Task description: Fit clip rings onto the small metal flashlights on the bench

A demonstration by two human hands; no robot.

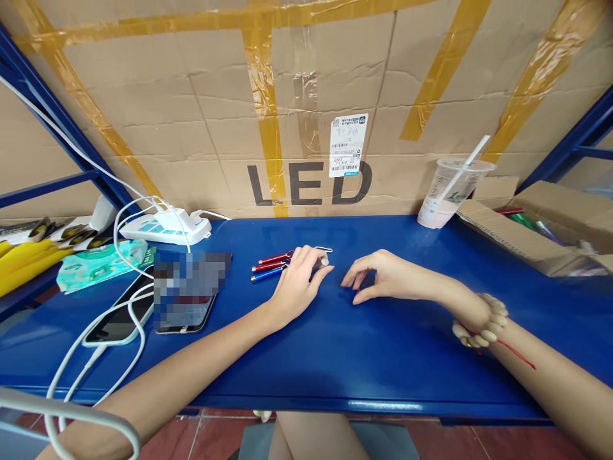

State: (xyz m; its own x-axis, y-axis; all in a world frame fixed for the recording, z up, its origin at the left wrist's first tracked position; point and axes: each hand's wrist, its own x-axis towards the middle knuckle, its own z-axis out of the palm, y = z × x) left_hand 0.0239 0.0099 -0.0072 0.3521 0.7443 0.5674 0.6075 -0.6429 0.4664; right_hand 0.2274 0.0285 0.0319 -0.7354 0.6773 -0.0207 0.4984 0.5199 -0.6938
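My left hand (302, 281) rests over the right ends of slim metal tubes, its fingers curled. A small pale round shape shows between thumb and fingers; I cannot tell whether it is a held thing or a fingernail. Sticking out to the left of this hand are two red tubes (271, 262) and a blue tube (267, 274), with silvery tips. Beyond the fingertips a wire clip (324, 249) lies on the blue tabletop (306, 358). To the right, my right hand (376, 276) hovers low with bent fingers and thumb apart, nothing visible between them.
Two phones, one dark (122, 313) and one partly blurred out (184, 319), lie left among white cables (71, 358). Behind them are a power strip (165, 229) and green tissue pack (103, 265). A drink cup (445, 198) and open carton (541, 236) stand right, before a large cardboard box (211, 128).
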